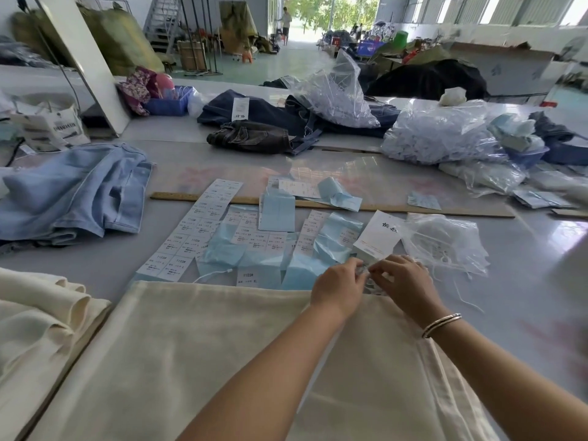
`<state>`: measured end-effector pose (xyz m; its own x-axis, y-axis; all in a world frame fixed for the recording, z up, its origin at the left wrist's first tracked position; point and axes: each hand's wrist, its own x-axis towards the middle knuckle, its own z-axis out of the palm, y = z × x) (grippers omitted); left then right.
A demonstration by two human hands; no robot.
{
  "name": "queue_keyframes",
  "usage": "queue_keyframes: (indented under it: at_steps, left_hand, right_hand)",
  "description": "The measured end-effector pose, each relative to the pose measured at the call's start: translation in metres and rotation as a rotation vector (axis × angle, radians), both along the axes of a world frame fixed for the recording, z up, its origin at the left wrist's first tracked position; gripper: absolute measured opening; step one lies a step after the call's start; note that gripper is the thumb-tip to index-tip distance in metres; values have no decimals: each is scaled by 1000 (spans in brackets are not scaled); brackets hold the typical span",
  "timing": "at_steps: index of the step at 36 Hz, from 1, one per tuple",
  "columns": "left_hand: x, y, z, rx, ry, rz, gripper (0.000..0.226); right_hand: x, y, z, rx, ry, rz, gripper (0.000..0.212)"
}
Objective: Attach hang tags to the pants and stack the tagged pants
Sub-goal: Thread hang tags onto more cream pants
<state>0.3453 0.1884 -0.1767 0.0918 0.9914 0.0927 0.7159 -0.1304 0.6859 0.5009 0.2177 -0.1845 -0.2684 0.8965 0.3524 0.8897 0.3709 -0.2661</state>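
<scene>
Two hands meet at the far edge of one cream pants (222, 345) spread on the surface (525, 281). The left hand (339, 286) and right hand (404, 281) both pinch a white string at the base of one white tag (378, 237). One cream stack (41, 319) lies left; one ruler (178, 196) lies beyond the label sheets.

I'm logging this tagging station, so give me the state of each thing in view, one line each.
cream pants: flat on the table, top edge under both hands
white hang tag: at the pants' top edge, beside the hands
left hand: fingers curled in a pinching grip on the tag string
right hand: pinching the same string
light blue jeans: lying crumpled
label sheets: spread flat
</scene>
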Motion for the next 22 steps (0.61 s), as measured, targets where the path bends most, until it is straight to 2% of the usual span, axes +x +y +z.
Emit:
queue_keyframes:
  at_steps: [11,18,21,22]
  left_hand:
    - [11,17,-9,140,110,10,21]
    - [-20,15,10,218,-52,177,18]
    - [-46,10,27,221,-54,157,16]
    - [-54,7,33,226,-27,129,15]
  right_hand:
    - [7,3,-3,53,-140,64,10]
    - [33,13,-3,-62,-183,-96,18]
    - [39,12,2,-152,-264,-165,29]
    - [36,7,4,-155,-231,-178,34]
